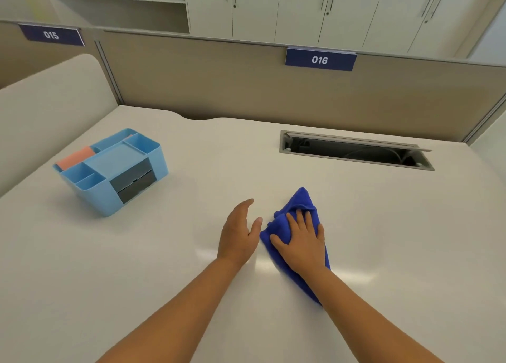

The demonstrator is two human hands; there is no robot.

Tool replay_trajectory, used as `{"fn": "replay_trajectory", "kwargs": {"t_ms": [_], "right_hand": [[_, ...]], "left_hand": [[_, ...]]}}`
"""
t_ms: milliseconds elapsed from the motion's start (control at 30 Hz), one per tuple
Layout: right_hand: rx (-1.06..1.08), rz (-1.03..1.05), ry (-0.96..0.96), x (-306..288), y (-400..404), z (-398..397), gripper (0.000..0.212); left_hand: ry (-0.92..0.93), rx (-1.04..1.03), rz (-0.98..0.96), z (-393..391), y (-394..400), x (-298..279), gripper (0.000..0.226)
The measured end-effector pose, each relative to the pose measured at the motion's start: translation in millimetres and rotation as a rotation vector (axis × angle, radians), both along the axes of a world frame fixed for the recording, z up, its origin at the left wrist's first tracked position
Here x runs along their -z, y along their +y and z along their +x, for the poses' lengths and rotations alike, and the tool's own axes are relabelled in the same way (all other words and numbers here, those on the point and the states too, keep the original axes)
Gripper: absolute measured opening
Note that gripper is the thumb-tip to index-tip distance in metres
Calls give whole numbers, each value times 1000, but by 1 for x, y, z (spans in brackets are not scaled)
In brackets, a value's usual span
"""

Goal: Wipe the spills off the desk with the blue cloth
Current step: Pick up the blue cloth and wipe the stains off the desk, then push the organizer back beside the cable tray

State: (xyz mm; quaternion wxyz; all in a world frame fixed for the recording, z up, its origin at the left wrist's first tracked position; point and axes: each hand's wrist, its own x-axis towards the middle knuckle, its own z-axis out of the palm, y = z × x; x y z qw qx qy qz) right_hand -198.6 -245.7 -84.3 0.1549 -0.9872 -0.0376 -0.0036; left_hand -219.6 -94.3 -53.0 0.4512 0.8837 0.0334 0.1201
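Observation:
The blue cloth (301, 201) lies bunched on the white desk (191, 253), right of centre. My right hand (301, 239) presses flat on top of it, fingers spread and straight. My left hand (239, 234) hovers just left of the cloth, on its edge with straight fingers, holding nothing. No spill shows on the desk; a glossy patch reflects light near my wrists.
A light blue desk organiser (109, 171) with an orange item stands at the left. An open cable hatch (353, 150) is sunk in the desk behind the cloth. A beige partition (219, 83) with a "016" sign runs along the back.

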Motion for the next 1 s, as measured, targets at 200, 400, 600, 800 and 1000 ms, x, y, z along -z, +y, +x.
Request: {"fn": "replay_trajectory", "kwargs": {"t_ms": [200,400,600,800,1000], "right_hand": [[272,525,-80,-41,16,17,43],[169,660,-12,-72,65,38,31],[108,838,182,-86,143,54,30],[83,794,268,-99,241,95,31],[141,786,343,-102,303,143,27]], "left_hand": [[-19,-97,-151,4,-9,-22,34],[-58,-202,-184,16,24,-41,30],[-180,-416,-110,16,123,-55,29],[-209,-984,-77,15,240,-58,48],[284,-896,-907,30,300,-58,53]]}}
